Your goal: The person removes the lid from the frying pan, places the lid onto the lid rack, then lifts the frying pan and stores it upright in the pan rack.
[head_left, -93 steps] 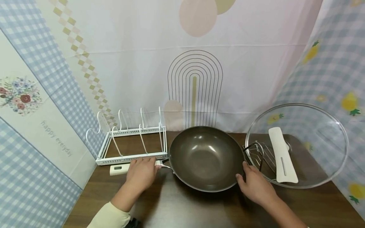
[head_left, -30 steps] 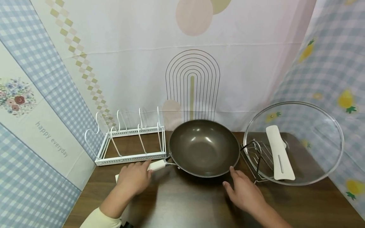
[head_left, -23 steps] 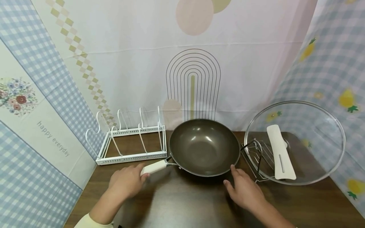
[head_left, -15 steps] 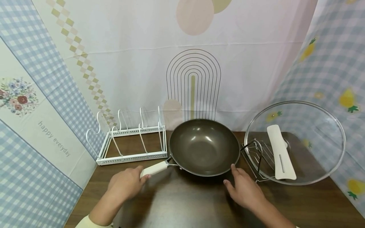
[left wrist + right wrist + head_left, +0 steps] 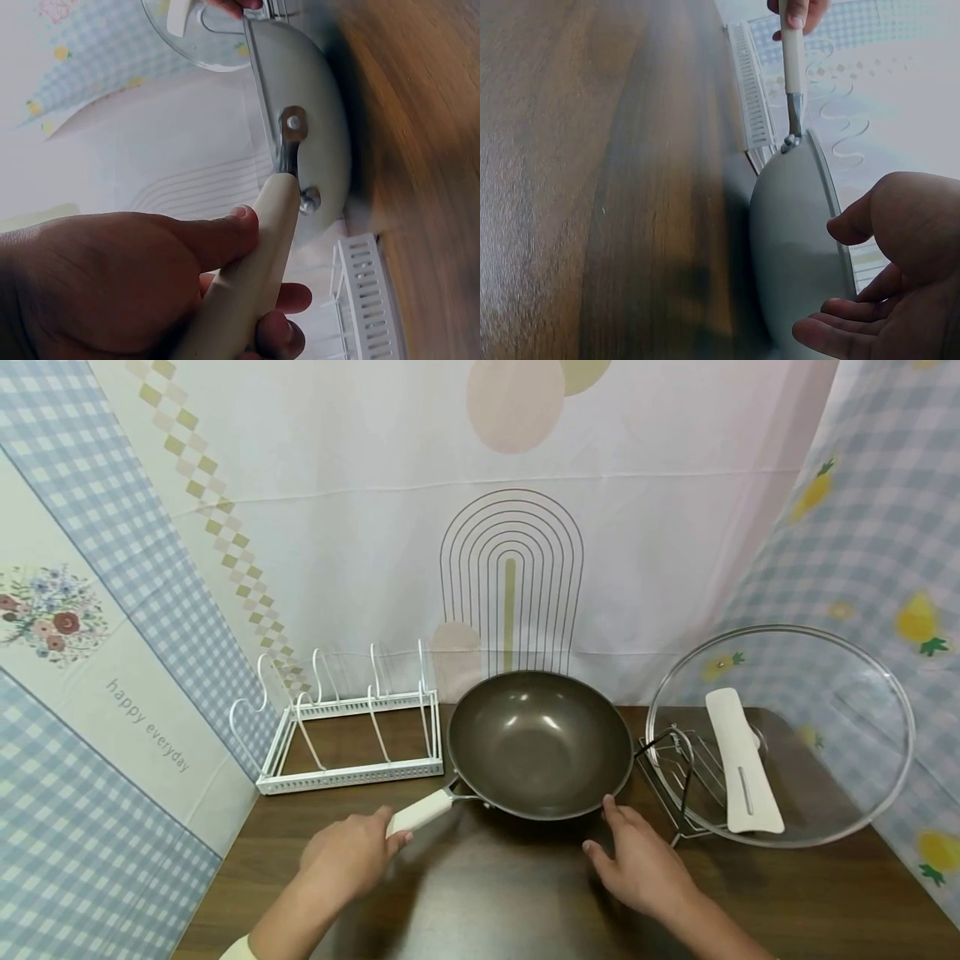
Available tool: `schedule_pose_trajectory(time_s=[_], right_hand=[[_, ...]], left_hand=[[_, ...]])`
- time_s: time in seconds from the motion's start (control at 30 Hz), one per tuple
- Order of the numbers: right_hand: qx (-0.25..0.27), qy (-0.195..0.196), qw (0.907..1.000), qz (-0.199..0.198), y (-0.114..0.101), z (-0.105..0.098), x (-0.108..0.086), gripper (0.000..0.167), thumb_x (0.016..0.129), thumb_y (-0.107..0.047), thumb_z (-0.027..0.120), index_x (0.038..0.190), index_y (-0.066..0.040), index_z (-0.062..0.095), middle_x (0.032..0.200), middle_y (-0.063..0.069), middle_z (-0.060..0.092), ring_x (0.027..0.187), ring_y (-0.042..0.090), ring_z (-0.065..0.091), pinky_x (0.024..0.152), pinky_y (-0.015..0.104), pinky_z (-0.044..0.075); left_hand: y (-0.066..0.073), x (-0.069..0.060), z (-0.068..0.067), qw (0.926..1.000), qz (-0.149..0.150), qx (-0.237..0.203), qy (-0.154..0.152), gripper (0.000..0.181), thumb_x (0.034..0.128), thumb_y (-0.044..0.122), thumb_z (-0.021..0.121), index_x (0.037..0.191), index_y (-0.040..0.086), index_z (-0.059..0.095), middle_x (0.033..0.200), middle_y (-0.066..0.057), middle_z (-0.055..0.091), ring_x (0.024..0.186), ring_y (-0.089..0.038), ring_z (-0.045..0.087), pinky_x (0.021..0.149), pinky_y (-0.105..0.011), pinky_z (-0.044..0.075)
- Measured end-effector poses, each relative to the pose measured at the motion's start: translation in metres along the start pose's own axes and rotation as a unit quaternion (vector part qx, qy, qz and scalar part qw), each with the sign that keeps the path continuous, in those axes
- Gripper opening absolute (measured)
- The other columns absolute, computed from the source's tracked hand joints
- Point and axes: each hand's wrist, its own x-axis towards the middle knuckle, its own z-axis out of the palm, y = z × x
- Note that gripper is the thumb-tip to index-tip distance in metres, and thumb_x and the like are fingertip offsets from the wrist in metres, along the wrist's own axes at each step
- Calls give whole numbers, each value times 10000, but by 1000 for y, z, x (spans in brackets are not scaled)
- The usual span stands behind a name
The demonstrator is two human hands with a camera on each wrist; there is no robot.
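Note:
A deep dark-brown wok (image 5: 540,743) stands at the middle of the table near the back cloth, its pale outside showing in the wrist views. My left hand (image 5: 348,856) grips the end of the cream handle (image 5: 422,811), which points to the front left. In the left wrist view, the thumb lies along the handle (image 5: 251,270) and the fingers curl beneath it. My right hand (image 5: 648,868) is at the wok's front right, its forefinger touching the rim and the thumb apart from it. Loose fingers of that hand (image 5: 915,255) lie beside the wok's wall in the right wrist view.
Left of the wok stands a white rack (image 5: 348,774) with upright wire dividers. On the right, a large glass lid (image 5: 840,752) with a cream knob-handle (image 5: 744,764) leans on a dark wire stand (image 5: 682,793). Hanging cloths close in the back and sides.
The wok has shifted toward the back and its handle has swung to the front. My left hand has slid to the handle's end; my right hand has moved left and forward along the rim.

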Motion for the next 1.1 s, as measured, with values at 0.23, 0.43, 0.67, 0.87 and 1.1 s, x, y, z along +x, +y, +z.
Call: schedule_pose_trajectory(time_s=[0.23,0.43,0.67,0.87,1.1], right_hand=[[14,-49,10000,-41,-3,1,0,769,949,-298,724,1494,128,388,1398,293,539,1210,427,590,840,545,545],[26,33,9999,-116,0,3,3,775,948,-275,729,1495,140,369,1407,296,528,1211,431,587,882,560,529],[221,-137,9996,-132,-5,4,2,766,958,-274,724,1513,114,364,1429,261,525,1247,403,570,902,546,528],[245,-164,9993,-220,-6,6,4,768,958,-272,724,1520,103,358,1440,252,515,1240,388,576,931,537,521],[170,-76,9995,-258,-5,6,8,781,947,-256,735,1517,115,351,1438,277,507,1239,415,574,943,552,511]], left_hand=[[16,-6,6,9998,127,-114,-30,344,969,464,670,1025,131,607,719,-79,616,622,-296,618,535,-525,481],[25,-11,10,9995,220,-204,45,343,973,440,672,965,108,584,685,-88,579,589,-295,590,514,-510,469],[41,-16,15,9990,260,-359,-62,369,997,412,643,920,62,552,680,-98,550,597,-297,579,552,-515,486],[52,-20,19,9966,523,-631,-125,381,1020,366,607,914,4,553,674,-102,525,604,-290,563,591,-504,497],[59,-21,21,9866,832,-1363,-323,357,1034,346,578,807,71,562,638,-26,489,537,-190,473,492,-391,423]])
